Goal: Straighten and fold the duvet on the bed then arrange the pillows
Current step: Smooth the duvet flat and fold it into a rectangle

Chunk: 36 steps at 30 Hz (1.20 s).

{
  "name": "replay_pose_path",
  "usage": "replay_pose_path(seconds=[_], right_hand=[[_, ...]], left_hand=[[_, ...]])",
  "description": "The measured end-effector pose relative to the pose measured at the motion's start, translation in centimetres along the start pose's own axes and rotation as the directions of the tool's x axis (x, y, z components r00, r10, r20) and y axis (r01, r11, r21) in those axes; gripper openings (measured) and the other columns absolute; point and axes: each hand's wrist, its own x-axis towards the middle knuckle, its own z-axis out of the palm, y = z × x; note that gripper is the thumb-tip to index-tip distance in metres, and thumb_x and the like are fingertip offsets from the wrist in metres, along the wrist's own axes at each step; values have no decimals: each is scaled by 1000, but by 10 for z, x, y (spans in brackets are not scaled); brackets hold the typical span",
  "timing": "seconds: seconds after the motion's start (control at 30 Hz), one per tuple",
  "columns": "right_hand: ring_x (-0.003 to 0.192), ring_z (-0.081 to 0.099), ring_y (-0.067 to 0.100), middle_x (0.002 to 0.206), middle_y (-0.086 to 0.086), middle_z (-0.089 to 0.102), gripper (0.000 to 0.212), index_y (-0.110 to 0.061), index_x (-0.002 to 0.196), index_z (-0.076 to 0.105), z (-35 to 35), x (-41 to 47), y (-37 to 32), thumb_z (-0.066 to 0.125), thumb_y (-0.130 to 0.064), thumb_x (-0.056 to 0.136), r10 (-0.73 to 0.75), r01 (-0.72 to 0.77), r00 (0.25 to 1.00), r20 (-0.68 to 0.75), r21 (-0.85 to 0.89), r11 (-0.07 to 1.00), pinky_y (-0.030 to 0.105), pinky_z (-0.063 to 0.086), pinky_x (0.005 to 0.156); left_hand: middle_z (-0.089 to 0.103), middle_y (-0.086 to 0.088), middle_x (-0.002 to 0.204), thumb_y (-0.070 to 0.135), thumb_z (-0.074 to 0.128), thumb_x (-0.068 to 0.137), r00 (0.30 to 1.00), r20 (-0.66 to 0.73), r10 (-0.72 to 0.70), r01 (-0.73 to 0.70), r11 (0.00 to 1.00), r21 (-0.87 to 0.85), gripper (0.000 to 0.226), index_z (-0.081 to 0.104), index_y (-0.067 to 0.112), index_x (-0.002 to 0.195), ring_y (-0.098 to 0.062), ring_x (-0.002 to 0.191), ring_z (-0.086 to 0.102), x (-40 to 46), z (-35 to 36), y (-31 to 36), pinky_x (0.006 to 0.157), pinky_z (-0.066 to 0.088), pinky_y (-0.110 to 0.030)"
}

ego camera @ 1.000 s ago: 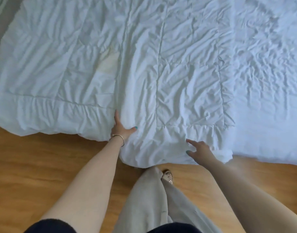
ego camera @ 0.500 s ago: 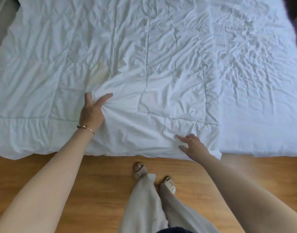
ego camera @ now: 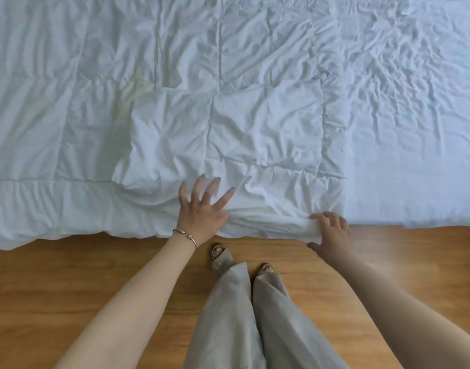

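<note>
Head view, looking down: I see the left hand (ego camera: 201, 209) at lower centre of the frame, palm down on the duvet (ego camera: 228, 123), its fingers straight and spread, pressing flat on the fabric just inside the near edge; a thin bracelet (ego camera: 184, 234) circles that wrist, and the forearm runs down to the lower left corner. The right hand (ego camera: 332, 233) lies right of centre at the duvet's near right corner; its fingers curl over the top of the rolled hem and the thumb sits below it, so it grips that corner. The duvet, white, quilted and creased, fills the upper left and centre of the frame; its near edge hangs just over the wooden floor (ego camera: 68, 288), and its right edge runs up the frame right of centre. Beyond that edge, at upper right, I see the wrinkled sheet (ego camera: 415, 129) lying bare. Bare floor spans the lower frame on both sides; my trousers (ego camera: 241, 323) and sandalled feet stand at lower centre, close to the duvet's edge.
</note>
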Motion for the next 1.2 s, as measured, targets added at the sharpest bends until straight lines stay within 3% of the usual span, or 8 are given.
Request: replay_pose_path(seconds=[0.17,0.3,0.43,0.6,0.73,0.87,1.0,1.2], right_hand=[[114,42,32,115,4,50,48,-17,113,59,9,16,23,82,-25,72,-78,80,996,-29,46,996,46,46,88],[112,40,28,112,-2,51,49,-24,113,61,19,26,30,79,-44,72,-63,65,994,-85,25,998,44,46,82],[114,40,29,111,-2,53,50,-25,116,62,28,37,32,78,-47,74,-37,45,991,-128,60,997,43,40,86],[94,39,21,86,-9,57,28,-20,100,66,24,34,43,78,-34,78,-47,74,989,-143,186,980,39,38,75],[89,44,27,81,-7,55,28,-20,95,68,26,23,57,83,-15,72,-108,136,978,-179,152,979,39,41,67],[96,45,40,102,13,53,44,-11,100,66,40,20,56,78,5,61,-102,116,967,-235,49,992,52,47,77],[102,41,44,110,24,43,52,0,102,58,51,14,46,62,22,56,23,17,949,-316,122,992,47,41,87],[82,53,37,95,20,51,20,0,85,57,53,-3,50,61,13,70,194,-123,924,-329,223,967,31,33,65]], left_hand=[[-13,1,160,78,53,72,857,492,-151,92,986,142,102,-13,53,145,-42,142,-17,13,18,-22,103,-9,-71],[12,6,158,62,55,84,846,526,-83,70,997,44,77,9,55,146,-38,143,2,35,33,-26,107,-3,-66],[48,5,132,38,58,88,909,412,-70,101,993,-54,47,46,44,134,-32,120,41,51,34,-34,102,25,-49],[55,7,116,50,58,88,805,593,22,201,930,-307,38,52,41,125,-23,108,54,35,-1,-32,88,43,-38],[35,15,141,80,53,72,652,756,62,141,969,-201,82,23,53,144,-16,130,35,-1,-3,-22,104,31,-41],[35,10,146,86,37,68,881,470,-63,160,973,-169,83,29,51,143,-20,137,28,-13,4,-55,110,19,-43],[-20,15,158,87,47,67,745,645,-169,259,965,-46,94,-2,59,143,-28,145,-21,-20,27,-83,110,-2,-67],[-23,14,157,91,43,63,775,603,-190,266,963,-38,100,-10,60,142,-30,144,-22,-22,50,-81,108,1,-70]])
